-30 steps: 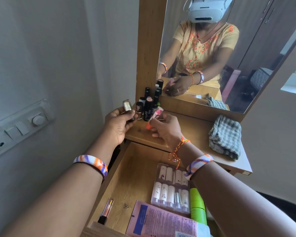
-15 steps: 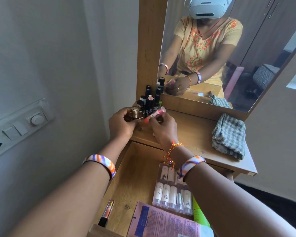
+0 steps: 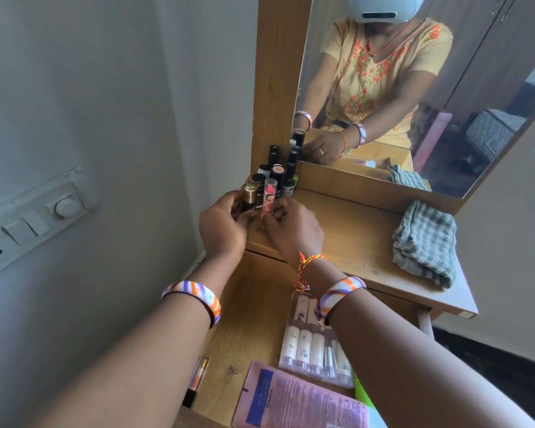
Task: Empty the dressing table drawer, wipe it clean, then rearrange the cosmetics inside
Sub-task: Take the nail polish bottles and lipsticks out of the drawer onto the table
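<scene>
My left hand (image 3: 223, 225) grips a gold-capped bottle (image 3: 250, 194) standing on the dressing table top (image 3: 346, 236), at the front of a cluster of dark cosmetic tubes (image 3: 280, 177) by the mirror frame. My right hand (image 3: 292, 230) pinches the base of a small pink tube (image 3: 269, 197), upright beside the gold bottle. Below my arms the wooden drawer (image 3: 244, 319) is pulled out. It holds a clear case of white tubes (image 3: 309, 344), a pink sachet (image 3: 297, 400), a green tube (image 3: 360, 393) and a lip gloss (image 3: 196, 378) at its left.
A folded grey checked cloth (image 3: 423, 242) lies on the right of the table top. The mirror (image 3: 414, 88) stands behind the table and reflects me. A wall switch panel (image 3: 34, 220) is on the left wall.
Both hands moved forward to the cluster. The gold-capped bottle and the pink tube went from held in the air and tilted to standing upright on the table top.
</scene>
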Available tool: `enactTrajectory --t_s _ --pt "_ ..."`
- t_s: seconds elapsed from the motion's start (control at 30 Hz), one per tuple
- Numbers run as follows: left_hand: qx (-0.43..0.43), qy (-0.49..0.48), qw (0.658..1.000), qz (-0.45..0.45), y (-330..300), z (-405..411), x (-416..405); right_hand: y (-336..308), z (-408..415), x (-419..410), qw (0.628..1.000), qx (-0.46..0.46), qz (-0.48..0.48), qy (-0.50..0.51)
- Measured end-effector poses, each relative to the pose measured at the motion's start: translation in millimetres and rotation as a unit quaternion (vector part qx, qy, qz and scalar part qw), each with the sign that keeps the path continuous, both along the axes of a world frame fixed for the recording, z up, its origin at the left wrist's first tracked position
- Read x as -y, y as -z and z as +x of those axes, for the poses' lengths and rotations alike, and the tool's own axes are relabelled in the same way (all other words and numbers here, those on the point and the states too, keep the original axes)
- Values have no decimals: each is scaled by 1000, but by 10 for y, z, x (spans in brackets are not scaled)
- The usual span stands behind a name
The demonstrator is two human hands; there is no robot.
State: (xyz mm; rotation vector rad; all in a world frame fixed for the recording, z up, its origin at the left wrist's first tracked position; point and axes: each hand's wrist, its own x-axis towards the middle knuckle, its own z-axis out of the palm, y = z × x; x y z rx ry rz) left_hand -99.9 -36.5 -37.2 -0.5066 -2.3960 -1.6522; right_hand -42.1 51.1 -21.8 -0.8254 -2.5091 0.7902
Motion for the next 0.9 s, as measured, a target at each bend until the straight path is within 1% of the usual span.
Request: enactTrajectory --t_s 0.2,0.3,0.47,0.57,0.67,0.8,0.9 --pt "-17 8 999 -38 1 -8 10 4 -12 -3 1000 -16 -12 9" --pt "1 -3 998 -67 3 -21 10 -4 -3 -3 1000 -22 -10 8" --pt "8 -2 996 -86 -3 -7 9 4 -15 15 1000 -24 -14 10" --pt "12 8 996 -84 3 -6 16 6 -12 19 999 -22 -21 10" --pt "-4 18 997 -78 3 0 32 -7 14 17 999 -26 -32 7" --pt "-10 18 997 -80 -15 15 45 -1 28 21 998 -42 -47 5" --pt "1 35 997 -70 -10 32 61 12 46 3 995 -63 -78 5"
